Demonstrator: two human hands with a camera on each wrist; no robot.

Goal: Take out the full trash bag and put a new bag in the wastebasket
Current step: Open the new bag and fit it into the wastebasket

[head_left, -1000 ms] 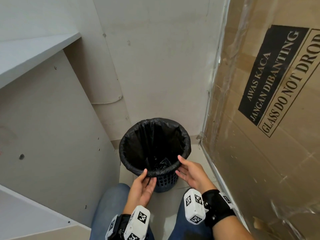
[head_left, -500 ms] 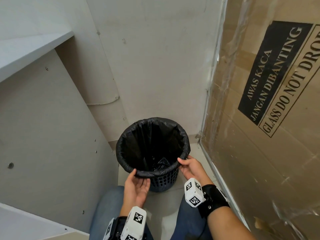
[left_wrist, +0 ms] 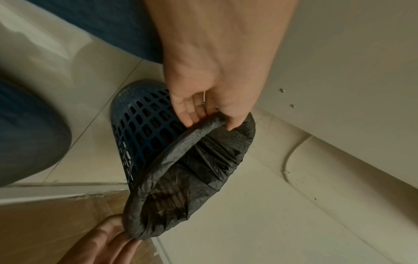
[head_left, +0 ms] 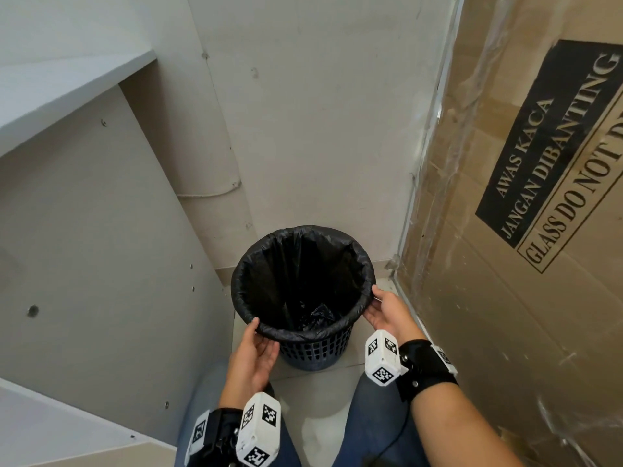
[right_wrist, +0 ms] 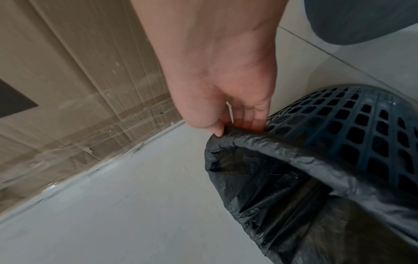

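A dark blue perforated wastebasket (head_left: 315, 350) stands on the tiled floor in a corner, lined with a black trash bag (head_left: 296, 264) whose edge is rolled over the rim. My left hand (head_left: 258, 343) pinches the rolled edge at the near-left side, thumb on top and fingers underneath (left_wrist: 189, 119). My right hand (head_left: 379, 306) pinches the edge at the right side in the same way, thumb over the roll (right_wrist: 218, 131). The bag (left_wrist: 192, 178) still sits in the wastebasket (left_wrist: 144, 128). Something crumpled and dark lies at its bottom (head_left: 317, 315).
A tall cardboard box (head_left: 505, 230) wrapped in clear film stands close on the right. A white cabinet panel (head_left: 84, 247) closes in the left, and a wall (head_left: 320, 112) is behind the basket. My knees in jeans (head_left: 371, 416) flank the floor tiles (head_left: 323, 392).
Both hands slid apart along the rim, the left towards the left side and the right towards the right. Their thumbs now lie over the rolled bag edge.
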